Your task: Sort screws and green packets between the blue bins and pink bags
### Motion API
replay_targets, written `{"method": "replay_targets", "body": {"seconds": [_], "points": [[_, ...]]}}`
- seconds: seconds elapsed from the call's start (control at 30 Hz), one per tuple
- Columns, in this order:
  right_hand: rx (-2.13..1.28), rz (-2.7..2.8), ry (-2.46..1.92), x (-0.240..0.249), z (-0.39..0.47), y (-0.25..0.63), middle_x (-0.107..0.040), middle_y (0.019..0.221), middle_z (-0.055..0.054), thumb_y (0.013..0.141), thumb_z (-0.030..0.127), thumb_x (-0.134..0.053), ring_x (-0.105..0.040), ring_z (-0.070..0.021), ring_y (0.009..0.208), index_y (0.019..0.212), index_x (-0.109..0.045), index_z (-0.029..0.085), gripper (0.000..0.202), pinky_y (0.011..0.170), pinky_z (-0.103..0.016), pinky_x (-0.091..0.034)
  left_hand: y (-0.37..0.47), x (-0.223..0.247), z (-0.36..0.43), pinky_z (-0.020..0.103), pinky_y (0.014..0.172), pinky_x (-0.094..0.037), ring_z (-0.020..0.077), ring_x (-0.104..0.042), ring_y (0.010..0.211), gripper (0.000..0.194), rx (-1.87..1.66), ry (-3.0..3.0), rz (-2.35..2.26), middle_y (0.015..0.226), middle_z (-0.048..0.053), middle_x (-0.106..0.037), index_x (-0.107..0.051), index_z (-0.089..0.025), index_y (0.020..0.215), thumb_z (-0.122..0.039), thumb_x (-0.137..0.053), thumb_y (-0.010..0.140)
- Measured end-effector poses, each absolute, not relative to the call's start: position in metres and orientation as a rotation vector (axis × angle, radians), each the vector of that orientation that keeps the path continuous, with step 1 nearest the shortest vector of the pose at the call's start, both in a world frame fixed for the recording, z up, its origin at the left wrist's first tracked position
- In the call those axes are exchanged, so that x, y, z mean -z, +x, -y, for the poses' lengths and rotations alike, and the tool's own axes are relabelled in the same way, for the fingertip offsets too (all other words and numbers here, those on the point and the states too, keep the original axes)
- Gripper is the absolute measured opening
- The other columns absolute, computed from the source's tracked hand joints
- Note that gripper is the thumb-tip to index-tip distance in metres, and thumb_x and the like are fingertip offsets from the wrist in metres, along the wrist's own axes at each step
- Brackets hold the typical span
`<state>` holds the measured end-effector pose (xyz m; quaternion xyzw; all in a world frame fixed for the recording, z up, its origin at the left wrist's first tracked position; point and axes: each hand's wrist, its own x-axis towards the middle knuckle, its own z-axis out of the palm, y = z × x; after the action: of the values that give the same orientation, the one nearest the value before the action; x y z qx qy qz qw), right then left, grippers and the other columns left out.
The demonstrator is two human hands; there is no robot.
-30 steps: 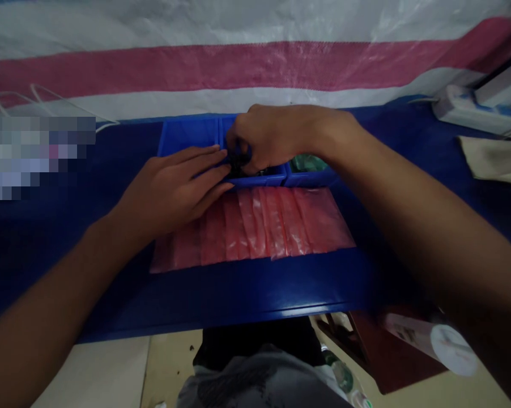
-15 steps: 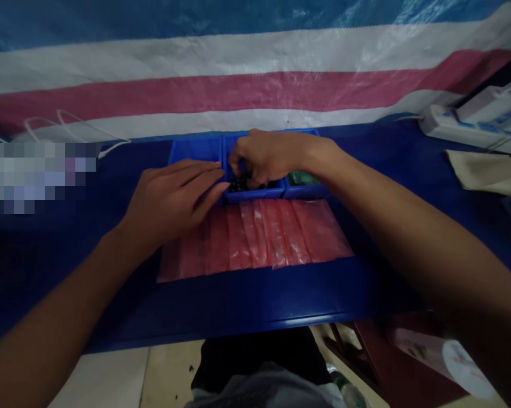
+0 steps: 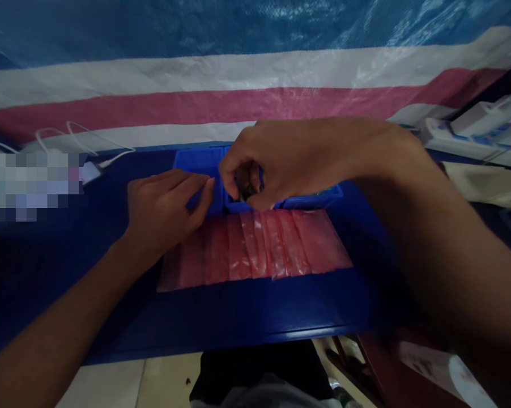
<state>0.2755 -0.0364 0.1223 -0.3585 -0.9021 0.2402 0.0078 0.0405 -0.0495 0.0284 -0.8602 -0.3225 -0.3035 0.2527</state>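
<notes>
My left hand [image 3: 168, 204] is over the left blue bin [image 3: 198, 161], its thumb and forefinger tips pinched together at the bin's front right. Whatever that pinch holds, if anything, is too small to see. Above the middle blue bin [image 3: 238, 206], my right hand [image 3: 272, 161] has its fingers curled inward. Small dark pieces show below and between those fingers, but I cannot make out what they grip. Pink plastic bags [image 3: 259, 246] lie overlapping in a row in front of the bins. The right blue bin [image 3: 313, 201] is mostly covered by my right hand and wrist.
The blue table [image 3: 238, 317] ends just in front of me. A striped sheet [image 3: 238, 73] hangs behind it. White cables [image 3: 111, 158] lie at the left; white power strips [image 3: 446, 139] and a beige cloth-like piece [image 3: 480, 181] are at the right.
My left hand has drawn back slightly leftward, and its spread fingers have come together in a pinch. My right hand has lifted somewhat from the middle bin, its wrist raised. The view has tilted up a little.
</notes>
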Motion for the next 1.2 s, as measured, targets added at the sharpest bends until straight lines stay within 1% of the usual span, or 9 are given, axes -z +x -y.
{"method": "replay_targets", "body": {"seconds": [0.1,0.2,0.3,0.5,0.67,0.77,0.87,1.07,1.2], "points": [[-0.658,2.957,-1.111,-0.122,0.055,0.263,-0.079,0.088,0.006,0.083,0.007,-0.080,-0.070,-0.0116,0.078,0.096,-0.080,0.024,0.021,0.056,-0.019,-0.043,0.039,-0.025,0.048,0.036,0.056,-0.048,0.0190,-0.076,0.070,0.025,0.895,-2.366,0.868,0.081,-0.003,-0.080,-0.065,-0.028,0.086,-0.023,-0.055,0.108],[-0.532,3.006,-1.105,-0.115,0.065,0.256,-0.076,0.087,0.003,0.091,0.009,-0.073,-0.072,-0.0162,0.085,0.089,-0.075,0.023,0.014,0.060,-0.022,-0.046,0.038,-0.021,0.046,0.036,0.056,-0.047,0.0196,-0.075,0.068,0.022,0.965,-2.374,0.835,0.081,-0.003,-0.080,-0.065,-0.027,0.088,-0.025,-0.056,0.107],[-0.473,3.012,-1.043,-0.108,0.067,0.256,-0.072,0.081,0.002,0.098,0.010,-0.064,-0.072,-0.0183,0.087,0.089,-0.072,0.023,0.018,0.067,-0.025,-0.048,0.039,-0.019,0.046,0.036,0.058,-0.050,0.0212,-0.077,0.072,0.023,0.962,-2.375,0.831,0.084,-0.001,-0.082,-0.067,-0.027,0.091,-0.027,-0.053,0.109],[-0.528,3.109,-1.008,-0.105,0.064,0.255,-0.072,0.080,-0.002,0.096,0.006,-0.062,-0.068,-0.0218,0.085,0.088,-0.072,0.022,0.020,0.069,-0.033,-0.044,0.039,-0.019,0.049,0.039,0.061,-0.058,0.0238,-0.080,0.081,0.033,0.832,-2.407,0.888,0.091,0.002,-0.083,-0.071,-0.028,0.094,-0.033,-0.044,0.112],[-0.540,3.094,-0.982,-0.106,0.063,0.252,-0.074,0.080,-0.001,0.093,0.003,-0.060,-0.066,-0.0191,0.076,0.078,-0.068,0.022,0.026,0.067,-0.034,-0.043,0.037,-0.024,0.050,0.040,0.062,-0.060,0.0248,-0.082,0.085,0.028,0.770,-2.462,0.854,0.099,0.003,-0.085,-0.074,-0.028,0.101,-0.029,-0.046,0.109],[-0.658,3.058,-1.010,-0.108,0.062,0.251,-0.075,0.079,0.000,0.091,0.001,-0.062,-0.067,-0.0177,0.078,0.073,-0.065,0.021,0.027,0.065,-0.032,-0.043,0.038,-0.025,0.050,0.039,0.059,-0.059,0.0253,-0.082,0.089,0.029,0.759,-2.484,0.822,0.103,0.004,-0.085,-0.074,-0.027,0.102,-0.029,-0.046,0.108],[-0.763,3.001,-1.018,-0.110,0.062,0.251,-0.074,0.077,0.002,0.087,-0.002,-0.063,-0.070,-0.0174,0.080,0.072,-0.066,0.022,0.028,0.066,-0.029,-0.045,0.040,-0.022,0.048,0.036,0.060,-0.059,0.0250,-0.082,0.091,0.028,0.799,-2.483,0.790,0.105,0.005,-0.085,-0.074,-0.026,0.101,-0.028,-0.046,0.106],[-0.701,3.013,-1.008,-0.107,0.061,0.250,-0.076,0.079,0.005,0.082,-0.003,-0.066,-0.068,-0.0144,0.079,0.074,-0.070,0.024,0.028,0.068,-0.028,-0.049,0.039,-0.018,0.046,0.034,0.062,-0.060,0.0249,-0.082,0.094,0.023,0.803,-2.490,0.778,0.108,0.006,-0.084,-0.074,-0.024,0.101,-0.025,-0.052,0.099],[-0.729,3.024,-0.986,-0.110,0.060,0.247,-0.077,0.083,0.006,0.081,-0.004,-0.064,-0.068,-0.0144,0.079,0.076,-0.071,0.023,0.028,0.069,-0.028,-0.049,0.039,-0.018,0.046,0.035,0.062,-0.060,0.0267,-0.082,0.101,0.020,0.802,-2.514,0.760,0.121,0.006,-0.083,-0.073,-0.025,0.103,-0.025,-0.054,0.100]]}}
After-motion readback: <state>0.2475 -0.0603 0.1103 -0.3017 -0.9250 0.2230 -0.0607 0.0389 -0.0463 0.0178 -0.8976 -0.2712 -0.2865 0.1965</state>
